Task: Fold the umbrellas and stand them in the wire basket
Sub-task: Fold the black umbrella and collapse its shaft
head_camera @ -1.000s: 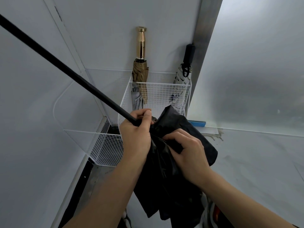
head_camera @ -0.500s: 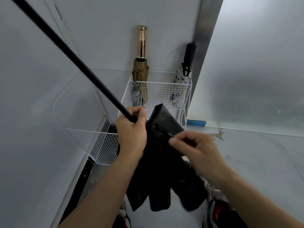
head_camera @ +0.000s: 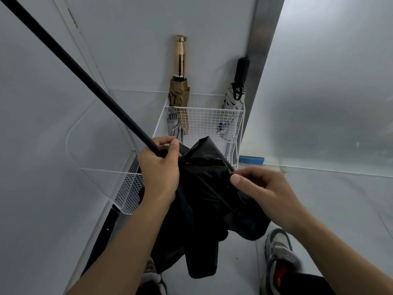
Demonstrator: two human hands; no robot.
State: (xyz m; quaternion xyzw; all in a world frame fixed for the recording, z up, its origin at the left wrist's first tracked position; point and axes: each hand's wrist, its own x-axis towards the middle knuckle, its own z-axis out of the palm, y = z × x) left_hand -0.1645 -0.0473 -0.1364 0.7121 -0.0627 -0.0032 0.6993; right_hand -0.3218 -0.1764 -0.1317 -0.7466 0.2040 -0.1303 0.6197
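A black umbrella (head_camera: 204, 201) hangs loose and crumpled in front of me, its long black shaft (head_camera: 70, 62) running up to the top left corner. My left hand (head_camera: 159, 169) grips the shaft just above the canopy. My right hand (head_camera: 261, 188) pinches a fold of the black fabric at the canopy's right side. Behind stands the white wire basket (head_camera: 204, 122) against the wall, holding a tan umbrella with a gold handle (head_camera: 179, 60), a small grey umbrella (head_camera: 174, 128) and a white patterned umbrella with a black handle (head_camera: 235, 99).
White walls close in on the left and back, and a metal door frame (head_camera: 261, 39) rises at the right. A blue object (head_camera: 251, 160) lies on the floor by the basket. My shoes (head_camera: 278, 258) are on the pale floor below the umbrella.
My right hand has shifted right and lower along the canopy, drawing the fabric out. The shaft and my left hand have barely moved.
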